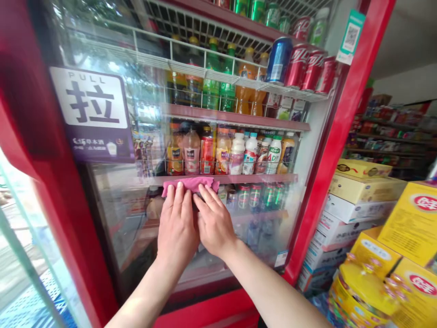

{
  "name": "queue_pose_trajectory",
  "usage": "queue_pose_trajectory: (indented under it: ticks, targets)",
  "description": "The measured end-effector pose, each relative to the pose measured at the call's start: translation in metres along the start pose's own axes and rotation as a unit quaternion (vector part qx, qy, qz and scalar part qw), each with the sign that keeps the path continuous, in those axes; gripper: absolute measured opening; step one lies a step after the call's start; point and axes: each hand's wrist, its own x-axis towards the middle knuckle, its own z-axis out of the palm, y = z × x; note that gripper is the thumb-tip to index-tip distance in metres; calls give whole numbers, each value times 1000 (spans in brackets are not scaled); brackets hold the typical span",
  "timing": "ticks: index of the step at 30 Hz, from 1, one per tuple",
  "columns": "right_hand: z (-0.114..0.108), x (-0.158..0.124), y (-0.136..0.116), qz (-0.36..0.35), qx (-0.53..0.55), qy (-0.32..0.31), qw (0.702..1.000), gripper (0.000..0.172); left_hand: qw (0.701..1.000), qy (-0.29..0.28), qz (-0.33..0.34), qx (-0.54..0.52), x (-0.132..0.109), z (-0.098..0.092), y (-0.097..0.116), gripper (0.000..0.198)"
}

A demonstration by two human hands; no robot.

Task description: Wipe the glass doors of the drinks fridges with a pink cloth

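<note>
A folded pink cloth (pixel 191 186) is pressed against the glass door (pixel 136 246) of a drinks fridge. My left hand (pixel 178 223) holds its left part, with the fingers extended over it and their tips near its upper edge. Close beside it, my right hand (pixel 215 221) keeps the right part of the cloth against the glass, fingers stretched out. Both thumbs are hidden. Behind the glass, bottled drinks (pixel 223 150) stand on a shelf just above the cloth, and cans (pixel 256 196) show lower down to its right.
A red door frame (pixel 344 123) borders the glass, with a white and purple pull sign (pixel 97 114) at the left. Stacked cartons (pixel 362 200), yellow boxes (pixel 409 223) and a yellow tub (pixel 362 291) stand at the right. Shop shelves (pixel 392 136) lie beyond.
</note>
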Motion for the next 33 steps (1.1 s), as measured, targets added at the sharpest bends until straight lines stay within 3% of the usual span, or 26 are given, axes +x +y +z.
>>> queue_pose_trajectory:
  ticks: [5, 10, 13, 14, 17, 19, 21, 25, 30, 33]
  targets:
    - [22, 32, -42, -57, 118, -55, 990, 47, 997, 54, -42, 20, -17, -16, -45, 82]
    - [24, 18, -71, -47, 172, 36, 983, 43, 989, 66, -131, 35, -20, -13, -73, 88]
    - [21, -14, -78, 14, 175, 87, 981, 46, 983, 46, -161, 74, -22, 8, -60, 93]
    - [20, -25, -78, 42, 170, 102, 979, 48, 985, 33, -148, 85, -23, 16, -50, 92]
    - [14, -51, -73, 115, 152, 149, 970, 45, 995, -23, -28, 93, -28, 42, -16, 83]
    - [7, -61, -67, 143, 145, 161, 966, 42, 995, -42, 1, 91, -30, 51, -1, 79]
    - [-2, -66, -60, 156, 141, 163, 964, 39, 995, -51, 4, 91, -31, 52, 1, 76]
    - [-11, -68, -51, 186, 145, 163, 958, 32, 992, -34, -53, 109, -29, 34, -32, 79]
    - [1, -65, -60, 182, 173, 138, 958, 29, 980, 52, -159, 108, -20, -1, -94, 89]
    - [6, -61, -68, 156, 164, 134, 965, 34, 969, 96, -201, 103, -9, -12, -109, 88]
